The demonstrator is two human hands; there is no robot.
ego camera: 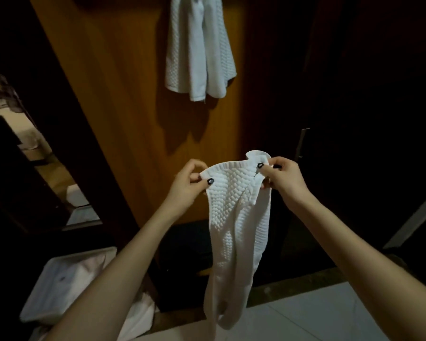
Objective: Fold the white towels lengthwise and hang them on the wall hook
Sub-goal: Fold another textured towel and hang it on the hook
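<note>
A white waffle-textured towel (236,217) hangs lengthwise in front of me, its lower end reaching down to the floor tiles. My left hand (186,185) pinches its top left corner. My right hand (282,177) pinches the top right corner, where the edge is bunched and folded over. Higher up, other white towels (199,50) hang against the orange wooden panel (123,99); the hook that holds them lies beyond the top of the frame.
A white bin (59,286) with pale cloth in it stands at the lower left. Dark cabinet doors with a metal handle (301,141) fill the right side. White floor tiles (317,316) lie below. A dim opening with furniture shows at the left.
</note>
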